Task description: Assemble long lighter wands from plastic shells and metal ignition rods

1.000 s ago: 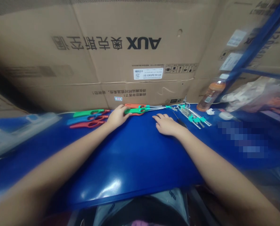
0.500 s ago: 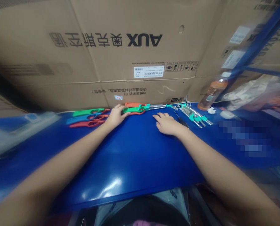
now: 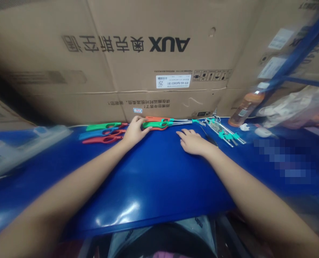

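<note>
My left hand (image 3: pixel 134 131) lies on the blue table (image 3: pixel 154 179) with its fingertips touching the handle end of a green long-nosed lighter (image 3: pixel 159 124), which lies against an orange one (image 3: pixel 155 119). My right hand (image 3: pixel 193 141) rests palm down on the table, fingers stretched out, holding nothing. To the left of my left hand lie a green (image 3: pixel 102 126), a blue (image 3: pixel 95 134) and a red (image 3: pixel 101 139) lighter body side by side.
Large cardboard boxes (image 3: pixel 159 57) form a wall right behind the table. A heap of metal lighter tubes with teal tips (image 3: pixel 223 130) lies right of my right hand. Further right stand an orange bottle (image 3: pixel 246 105) and plastic bags (image 3: pixel 296 107). A clear plastic piece (image 3: pixel 25 147) lies at left.
Both hands stay where they were; only the camera has shifted slightly, moving the scene a little right and down.
</note>
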Action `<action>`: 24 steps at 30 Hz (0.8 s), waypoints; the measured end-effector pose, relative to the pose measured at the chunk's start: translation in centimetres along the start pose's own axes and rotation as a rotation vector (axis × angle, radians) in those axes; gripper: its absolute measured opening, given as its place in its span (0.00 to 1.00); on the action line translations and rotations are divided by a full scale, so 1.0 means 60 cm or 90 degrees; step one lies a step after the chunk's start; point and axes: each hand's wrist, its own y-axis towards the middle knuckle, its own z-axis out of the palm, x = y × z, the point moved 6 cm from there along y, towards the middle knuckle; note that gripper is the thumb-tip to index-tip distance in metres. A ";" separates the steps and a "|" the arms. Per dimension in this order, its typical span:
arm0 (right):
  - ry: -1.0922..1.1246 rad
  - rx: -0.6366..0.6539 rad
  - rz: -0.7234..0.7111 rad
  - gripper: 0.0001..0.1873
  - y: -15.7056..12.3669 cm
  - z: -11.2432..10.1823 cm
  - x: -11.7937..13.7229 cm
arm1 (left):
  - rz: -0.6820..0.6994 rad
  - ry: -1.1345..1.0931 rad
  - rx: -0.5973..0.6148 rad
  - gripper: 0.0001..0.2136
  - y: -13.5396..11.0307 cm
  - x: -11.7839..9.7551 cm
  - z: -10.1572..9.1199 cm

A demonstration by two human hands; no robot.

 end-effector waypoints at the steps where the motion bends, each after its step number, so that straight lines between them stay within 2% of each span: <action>1: -0.001 0.000 0.000 0.32 0.000 0.000 0.000 | 0.001 0.005 -0.007 0.16 0.002 -0.005 -0.007; 4: -0.002 -0.001 0.000 0.32 0.001 0.003 -0.002 | 0.018 0.034 0.001 0.15 0.018 -0.021 -0.043; 6: -0.003 -0.002 0.001 0.32 0.002 0.003 -0.003 | 0.062 0.106 0.115 0.14 0.033 -0.030 -0.066; 8: -0.004 -0.008 0.002 0.31 0.000 0.001 -0.003 | 0.083 0.138 0.294 0.12 0.037 -0.026 -0.086; 9: -0.004 -0.012 0.002 0.31 -0.001 -0.002 -0.002 | 0.073 0.154 0.352 0.13 0.035 -0.017 -0.100; 10: -0.004 -0.017 0.001 0.31 -0.002 -0.004 0.000 | 0.061 0.174 0.363 0.14 0.033 -0.007 -0.118; 13: -0.002 -0.027 -0.011 0.31 -0.008 -0.013 0.009 | 0.015 0.255 0.299 0.14 0.014 0.034 -0.168; 15: 0.002 -0.030 -0.026 0.30 -0.011 -0.016 0.017 | -0.015 0.295 0.278 0.15 -0.011 0.064 -0.187; 17: 0.005 -0.027 -0.038 0.30 -0.014 -0.016 0.024 | -0.017 0.293 0.278 0.16 -0.039 0.087 -0.197; 22: 0.006 -0.015 -0.058 0.30 -0.013 -0.007 0.032 | -0.031 0.293 0.153 0.18 -0.081 0.114 -0.220; 24: 0.014 -0.010 -0.061 0.30 -0.011 -0.002 0.032 | -0.046 0.294 0.140 0.17 -0.091 0.121 -0.216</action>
